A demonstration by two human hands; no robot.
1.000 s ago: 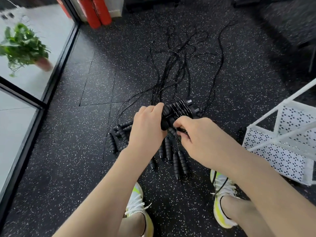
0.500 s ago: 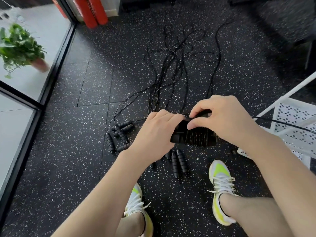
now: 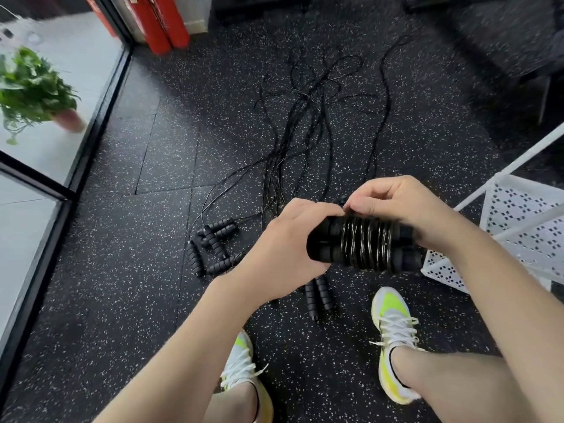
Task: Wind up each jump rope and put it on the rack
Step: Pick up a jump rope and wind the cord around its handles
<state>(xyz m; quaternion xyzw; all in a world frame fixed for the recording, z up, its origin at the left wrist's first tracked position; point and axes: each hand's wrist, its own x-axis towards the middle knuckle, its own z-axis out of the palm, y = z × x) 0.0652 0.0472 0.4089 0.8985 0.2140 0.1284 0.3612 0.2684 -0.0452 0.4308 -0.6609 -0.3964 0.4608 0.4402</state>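
Observation:
A black jump rope [image 3: 364,244], its cord coiled round both foam handles, lies level between my hands above the floor. My left hand [image 3: 283,242] grips the bundle's left end. My right hand [image 3: 396,206] curls over its right end and pinches the cord at the top of the coils. Several other jump ropes lie on the floor: ribbed handles [image 3: 210,242] left of my left hand, a pair of handles [image 3: 317,293] below the bundle, and loose cords [image 3: 302,123] spread out farther off. The white perforated rack [image 3: 518,227] stands at the right.
A glass wall with a black frame [image 3: 100,117] runs along the left, with a potted plant [image 3: 33,93] behind it. Red cylinders [image 3: 164,22] stand at the back. My two shoes [image 3: 393,340] are planted on the speckled black floor below the bundle.
My right hand has come round from under the bundle to its top right. The loose cord that ran off toward the rack is now wound on. The bundle has shifted right.

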